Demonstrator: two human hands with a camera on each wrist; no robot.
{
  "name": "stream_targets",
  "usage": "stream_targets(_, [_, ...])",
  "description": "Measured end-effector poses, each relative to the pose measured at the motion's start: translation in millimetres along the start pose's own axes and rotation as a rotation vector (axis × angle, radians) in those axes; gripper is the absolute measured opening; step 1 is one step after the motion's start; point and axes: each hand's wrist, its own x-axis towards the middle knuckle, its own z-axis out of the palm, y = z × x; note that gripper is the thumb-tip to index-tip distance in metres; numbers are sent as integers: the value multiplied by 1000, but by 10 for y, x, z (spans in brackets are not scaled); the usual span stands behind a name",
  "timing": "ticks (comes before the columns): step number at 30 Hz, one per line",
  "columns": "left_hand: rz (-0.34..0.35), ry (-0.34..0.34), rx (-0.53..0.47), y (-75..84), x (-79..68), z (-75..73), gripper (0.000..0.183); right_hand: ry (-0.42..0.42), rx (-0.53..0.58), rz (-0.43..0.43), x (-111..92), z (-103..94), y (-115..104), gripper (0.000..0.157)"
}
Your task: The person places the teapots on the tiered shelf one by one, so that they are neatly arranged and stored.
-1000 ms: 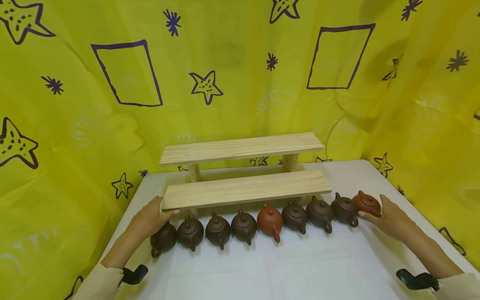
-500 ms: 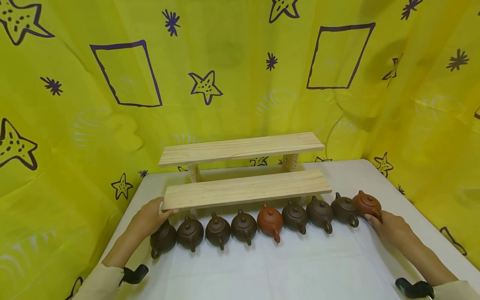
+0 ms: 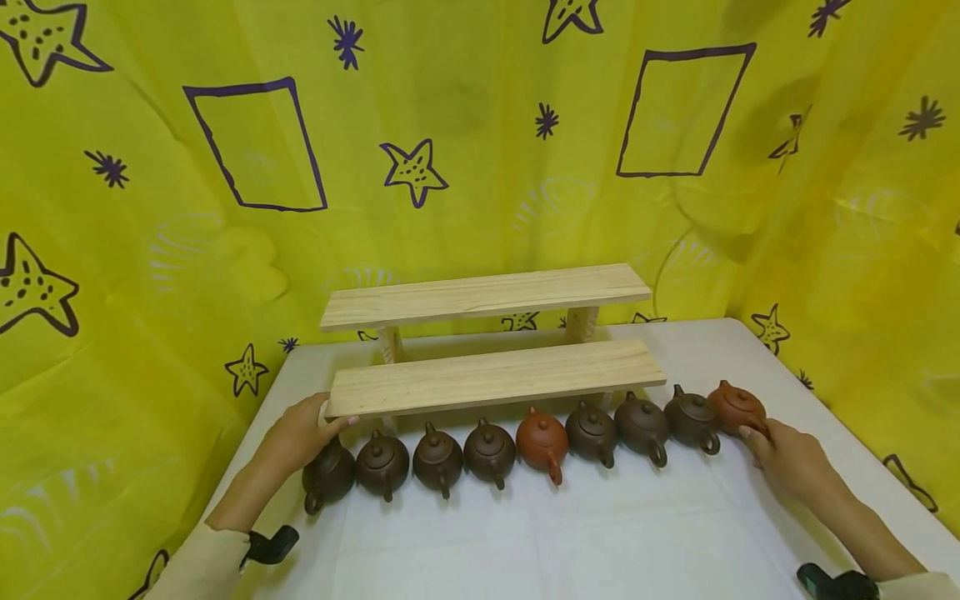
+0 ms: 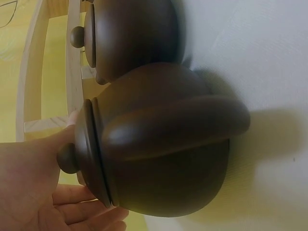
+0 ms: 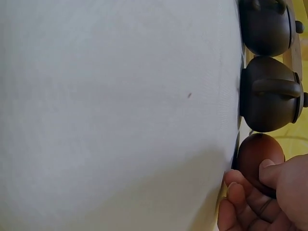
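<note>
My left hand (image 3: pixel 300 429) grips the left end of the lower wooden shelf (image 3: pixel 495 379), its thumb along the front edge. In the left wrist view its curled fingers (image 4: pixel 82 209) show partly behind a dark brown teapot (image 4: pixel 163 168). That teapot stands at the left end of a row, handle toward me. At the row's right end, my right hand (image 3: pixel 798 462) pinches a reddish-brown teapot (image 3: pixel 735 408) at its handle. The right wrist view shows the thumb (image 5: pixel 270 172) against the reddish clay, fingers curled below; the handle is mostly hidden.
Several dark brown teapots (image 3: pixel 437 460) and an orange-red teapot (image 3: pixel 542 440) fill the row between my hands on the white tabletop (image 3: pixel 555 542). A higher wooden shelf (image 3: pixel 487 297) stands behind the lower one. A yellow patterned curtain (image 3: pixel 465 225) encloses the back and sides.
My right hand has moved from around the reddish-brown teapot's body to its handle side, nearer me. The left hand and the teapots have stayed in place.
</note>
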Motion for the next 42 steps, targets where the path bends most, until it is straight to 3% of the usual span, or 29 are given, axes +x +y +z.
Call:
stream_targets(6, [-7,5,-4,5,-10,7,67,60,1,-7,41,-75,6,38])
stream_targets(16, [-4,-7,-10,17,-5,-4,67,50,31,-20,255,-311,-186,44])
stream_targets(26, [0,-15,-13,25,6,-4,69,113,47,-85,614,-715,-702,49])
stream_targets(32, [-8,-22,-11,27,6,-8,71,91,48,-92,894,-965,-1103,53])
stream_targets(42, [12,-12,-2,34,6,-14,67,72,57,-134,1313,-990,-1601,49])
